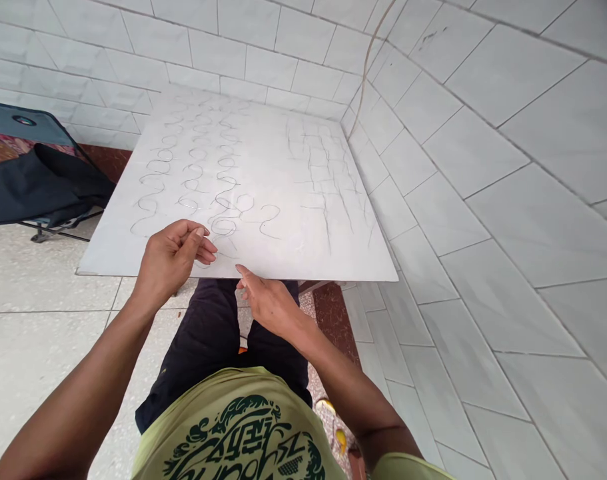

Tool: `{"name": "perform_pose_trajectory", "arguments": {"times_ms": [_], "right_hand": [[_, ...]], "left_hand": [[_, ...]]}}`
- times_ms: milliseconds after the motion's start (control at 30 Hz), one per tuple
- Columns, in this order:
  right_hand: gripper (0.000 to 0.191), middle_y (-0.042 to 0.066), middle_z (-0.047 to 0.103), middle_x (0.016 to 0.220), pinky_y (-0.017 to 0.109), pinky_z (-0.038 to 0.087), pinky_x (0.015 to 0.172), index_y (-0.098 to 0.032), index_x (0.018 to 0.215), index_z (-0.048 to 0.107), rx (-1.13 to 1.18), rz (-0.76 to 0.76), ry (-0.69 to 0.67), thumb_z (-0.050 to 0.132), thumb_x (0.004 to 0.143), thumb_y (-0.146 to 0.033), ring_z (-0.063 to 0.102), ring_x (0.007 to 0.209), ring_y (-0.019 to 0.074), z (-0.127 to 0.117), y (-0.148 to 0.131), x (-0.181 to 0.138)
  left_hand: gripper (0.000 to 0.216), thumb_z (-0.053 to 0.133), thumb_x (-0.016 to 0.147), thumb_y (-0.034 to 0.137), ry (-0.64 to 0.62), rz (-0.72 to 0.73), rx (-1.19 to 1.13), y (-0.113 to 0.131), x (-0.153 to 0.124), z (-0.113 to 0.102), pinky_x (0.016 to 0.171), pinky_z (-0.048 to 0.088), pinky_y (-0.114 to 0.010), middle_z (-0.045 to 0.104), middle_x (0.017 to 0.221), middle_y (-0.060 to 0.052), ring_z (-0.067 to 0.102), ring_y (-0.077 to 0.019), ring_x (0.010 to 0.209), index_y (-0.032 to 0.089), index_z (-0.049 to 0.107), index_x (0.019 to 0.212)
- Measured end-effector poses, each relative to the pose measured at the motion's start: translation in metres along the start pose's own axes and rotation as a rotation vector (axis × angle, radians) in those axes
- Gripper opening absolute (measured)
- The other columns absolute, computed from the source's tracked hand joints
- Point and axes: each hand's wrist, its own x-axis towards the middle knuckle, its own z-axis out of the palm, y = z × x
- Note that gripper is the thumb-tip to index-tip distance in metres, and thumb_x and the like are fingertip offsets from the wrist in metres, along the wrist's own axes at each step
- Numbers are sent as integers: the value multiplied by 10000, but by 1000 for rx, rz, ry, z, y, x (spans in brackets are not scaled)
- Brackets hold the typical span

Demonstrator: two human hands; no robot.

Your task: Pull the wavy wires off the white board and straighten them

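Note:
Over the front edge of a white tabletop [283,257], my left hand [170,257] is closed, its thumb pressed to the index finger. Anything in that pinch is too thin to make out. My right hand [268,300] is at the same edge, a short gap to the right, with fingers drawn together and tips pointing toward the left hand. What it may hold is hidden or too fine to see. Beyond both hands, several thin dark S-shaped strands [270,220], resembling bent wire, lie in columns. Straighter thin strands [326,220] lie on the right side.
Tiled walls [483,220] border the tabletop behind and on the right. A cable [367,67] hangs in the corner. To the left stands a folding chair [28,123] with dark cloth [43,180] over it. My legs [198,333] are at the front edge.

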Motion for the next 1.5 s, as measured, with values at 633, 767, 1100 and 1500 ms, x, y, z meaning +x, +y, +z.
{"name": "perform_pose_trajectory", "arguments": {"times_ms": [633,767,1100,1500], "right_hand": [[512,90,782,1073,352,522,921,-174,1384,603,92,217,67,361,1112,-534,735,1055,245,-36,-1,-19],[615,87,782,1007,354,544,896,-186,1110,724,323,288,164,311,1092,-641,740,967,230,-61,12,-21],[592,107,794,834,316,595,629,-109,1059,714,1144,243,-222,534,1010,-670,761,659,214,-54,18,1],[495,69,789,830,282,579,694,-144,1140,657,1090,181,-420,564,1019,-615,760,712,177,-33,21,0]], "left_hand": [[284,674,948,458,-189,-79,2,0,8,-6,662,635,-333,774,805,-73,736,-193,651,177,689,909],[311,704,923,495,-269,-104,22,3,12,-10,665,639,-347,775,796,-78,739,-206,658,187,705,884],[277,680,947,489,-264,3,89,4,17,-6,658,640,-325,774,803,-63,738,-203,661,222,733,902],[303,651,963,497,-287,-7,110,2,14,4,684,628,-326,775,818,-63,736,-193,675,210,721,898]]}}
